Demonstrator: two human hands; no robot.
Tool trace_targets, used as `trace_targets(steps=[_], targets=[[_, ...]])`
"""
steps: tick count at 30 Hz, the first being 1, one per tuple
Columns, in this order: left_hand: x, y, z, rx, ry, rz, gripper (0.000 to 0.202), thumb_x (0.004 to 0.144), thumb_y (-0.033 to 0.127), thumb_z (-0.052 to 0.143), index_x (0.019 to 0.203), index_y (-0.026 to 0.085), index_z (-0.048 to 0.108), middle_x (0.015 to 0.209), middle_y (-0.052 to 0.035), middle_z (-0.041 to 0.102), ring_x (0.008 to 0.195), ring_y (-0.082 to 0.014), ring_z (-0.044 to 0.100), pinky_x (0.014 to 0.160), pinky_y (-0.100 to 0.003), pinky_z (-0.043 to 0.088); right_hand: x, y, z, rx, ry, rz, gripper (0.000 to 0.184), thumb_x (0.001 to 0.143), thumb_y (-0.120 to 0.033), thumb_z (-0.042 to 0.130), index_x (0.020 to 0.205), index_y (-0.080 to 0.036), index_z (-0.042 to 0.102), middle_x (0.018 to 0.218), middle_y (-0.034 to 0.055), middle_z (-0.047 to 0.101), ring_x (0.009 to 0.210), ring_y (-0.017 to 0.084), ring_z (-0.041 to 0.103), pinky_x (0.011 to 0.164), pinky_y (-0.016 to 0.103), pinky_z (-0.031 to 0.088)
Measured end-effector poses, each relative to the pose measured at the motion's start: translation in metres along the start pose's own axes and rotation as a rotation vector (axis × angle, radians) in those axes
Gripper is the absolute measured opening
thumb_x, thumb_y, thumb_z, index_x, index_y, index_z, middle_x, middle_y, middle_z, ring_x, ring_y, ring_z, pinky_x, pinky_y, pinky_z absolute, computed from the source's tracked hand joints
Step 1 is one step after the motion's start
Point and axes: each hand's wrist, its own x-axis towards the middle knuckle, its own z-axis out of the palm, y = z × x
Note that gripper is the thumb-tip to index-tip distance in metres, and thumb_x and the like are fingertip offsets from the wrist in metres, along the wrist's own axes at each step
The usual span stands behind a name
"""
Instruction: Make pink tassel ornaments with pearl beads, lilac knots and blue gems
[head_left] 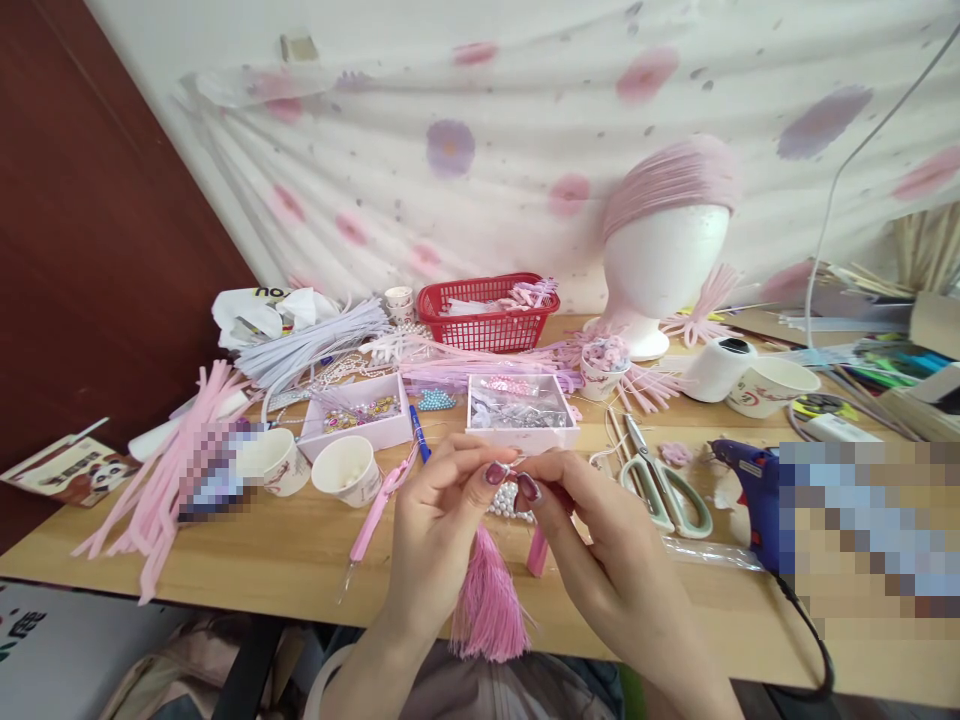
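My left hand (439, 520) and my right hand (592, 540) meet over the near edge of the wooden table (285, 560). Both pinch the top of a pink tassel (486, 600), which hangs down between my wrists. The fingertips are pressed together round a small loop or ring at the tassel's head; it is too small to make out clearly. A cluster of white pearl beads (504, 500) lies just behind my fingers. A pink stick-like piece (537, 552) rests under my right hand.
Scissors (664, 490) and a blue glue gun (754, 495) lie to the right. Paper cups (346, 470), bead trays (521, 412), a pink craft knife (379, 510), pink pipe cleaners (161, 480), a red basket (487, 312) and a foam head (664, 265) crowd the table.
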Motion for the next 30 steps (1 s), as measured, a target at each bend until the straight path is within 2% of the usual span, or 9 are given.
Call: trace_targets(steps=[6,13,20,30], targets=[[-0.0011,0.0009,0.0003,0.02,-0.019,0.024,0.012,0.092,0.027,0.069,0.094,0.029,0.081,0.097,-0.0001,0.066,0.096,-0.0115,0.062,0.086,-0.018,0.049,-0.0005,-0.0009,-0.0002,0.029,-0.013,0.008,0.017,0.103,-0.015,0.043,0.106,-0.025,0.057,0.086,-0.001,0.062,0.075,0.014,0.061,0.067,0.027,0.04],[0.0012,0.0033,0.0024,0.018,0.068,0.008,0.01,0.086,0.031,0.076,0.084,0.023,0.079,0.088,-0.0026,0.067,0.086,-0.0147,0.063,0.081,-0.024,0.051,0.0008,-0.0025,0.0018,0.049,-0.031,0.039,0.012,0.101,-0.018,0.048,0.109,-0.025,0.055,0.09,0.0011,0.065,0.078,0.016,0.063,0.071,0.028,0.048],[0.0023,0.0041,0.0,0.028,0.068,0.031,0.011,0.086,0.032,0.076,0.08,0.023,0.078,0.086,-0.0012,0.066,0.084,-0.0131,0.061,0.078,-0.021,0.049,0.0012,0.0017,0.0055,-0.066,0.01,-0.038,0.018,0.102,-0.015,0.046,0.112,-0.026,0.056,0.092,0.0013,0.067,0.081,0.017,0.066,0.064,0.027,0.044],[0.0011,0.004,-0.0029,0.102,0.02,0.099,0.009,0.088,0.025,0.074,0.091,0.027,0.082,0.091,-0.0029,0.066,0.09,-0.014,0.062,0.08,-0.021,0.051,0.001,-0.0016,0.0049,-0.137,0.043,-0.063,0.015,0.101,-0.013,0.045,0.103,-0.024,0.054,0.085,0.0027,0.065,0.073,0.017,0.065,0.057,0.026,0.043]])
